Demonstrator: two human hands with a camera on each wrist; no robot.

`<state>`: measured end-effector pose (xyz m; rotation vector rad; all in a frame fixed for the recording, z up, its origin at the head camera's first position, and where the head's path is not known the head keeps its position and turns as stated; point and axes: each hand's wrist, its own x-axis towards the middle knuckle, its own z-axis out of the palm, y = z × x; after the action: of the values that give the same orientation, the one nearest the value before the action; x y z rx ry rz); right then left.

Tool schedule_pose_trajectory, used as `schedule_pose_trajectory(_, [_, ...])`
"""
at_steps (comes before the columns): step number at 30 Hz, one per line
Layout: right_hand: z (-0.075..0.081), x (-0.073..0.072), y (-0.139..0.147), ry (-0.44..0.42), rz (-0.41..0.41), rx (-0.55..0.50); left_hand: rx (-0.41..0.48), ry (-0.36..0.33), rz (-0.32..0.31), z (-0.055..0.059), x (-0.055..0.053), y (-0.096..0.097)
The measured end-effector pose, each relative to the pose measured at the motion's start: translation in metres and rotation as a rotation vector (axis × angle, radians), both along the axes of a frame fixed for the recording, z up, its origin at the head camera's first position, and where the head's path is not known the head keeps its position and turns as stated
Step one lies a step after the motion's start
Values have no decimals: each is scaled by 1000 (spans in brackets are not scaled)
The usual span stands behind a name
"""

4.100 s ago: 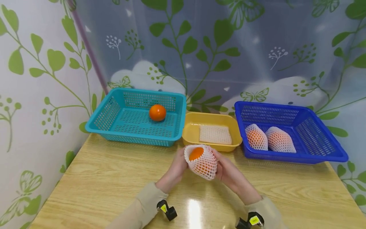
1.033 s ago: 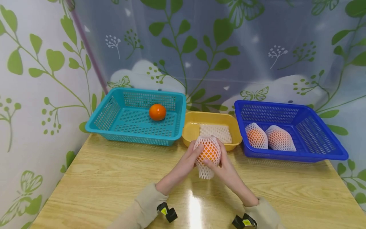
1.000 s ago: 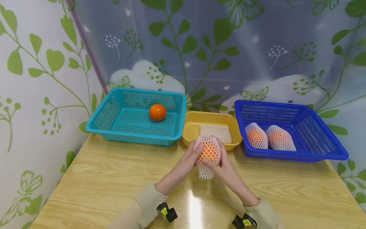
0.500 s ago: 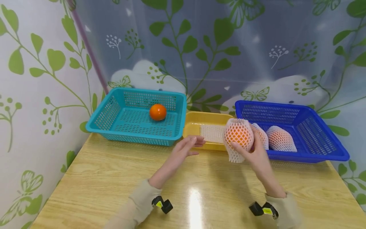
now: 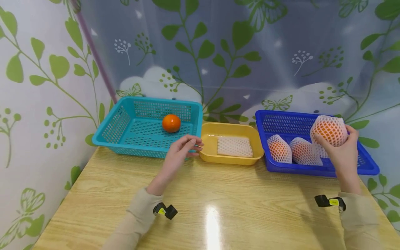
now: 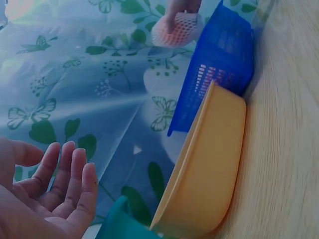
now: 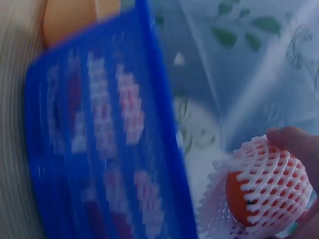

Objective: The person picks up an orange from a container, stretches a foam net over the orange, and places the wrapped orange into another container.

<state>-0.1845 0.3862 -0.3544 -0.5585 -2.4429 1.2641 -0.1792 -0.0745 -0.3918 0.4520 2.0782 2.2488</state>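
My right hand [image 5: 343,152] grips an orange in a white foam net [image 5: 330,131] above the right part of the blue basket [image 5: 315,170]. In the right wrist view, the netted orange [image 7: 269,186] shows bare peel where the net gapes. Two more netted oranges [image 5: 279,149] [image 5: 304,151] lie at the left of that basket. My left hand [image 5: 179,154] holds nothing; its fingers are relaxed near the front right corner of the teal basket [image 5: 131,148]. One bare orange [image 5: 171,123] sits inside the teal basket.
Between the baskets stands a yellow tray [image 5: 209,156] with flat white foam nets [image 5: 235,147] in it. A wooden table [image 5: 193,208] carries all of them. Behind hangs a leaf-patterned curtain [image 5: 225,52].
Both hands held the netted orange at the middle earlier. The left hand has let go and moved left; the right has carried the orange rightward over the blue basket.
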Motion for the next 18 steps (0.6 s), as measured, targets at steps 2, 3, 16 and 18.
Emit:
schedule_pose_trajectory(2, [-3,-7,17,-37,-46,62,-15,14,21,-1,-1,-4])
schedule_pose_trajectory(3, [-5,-9,25,-58,-59,102,-27,21,30,-1,-1,-5])
schedule_pose_trajectory(16, [-29,-19,71,-506,41,524,-267,178,84,-9,-1,-6])
schedule_pose_trajectory(18, [-31,-19,75,-578,102,527,-292,168,73,-10,-1,-6])
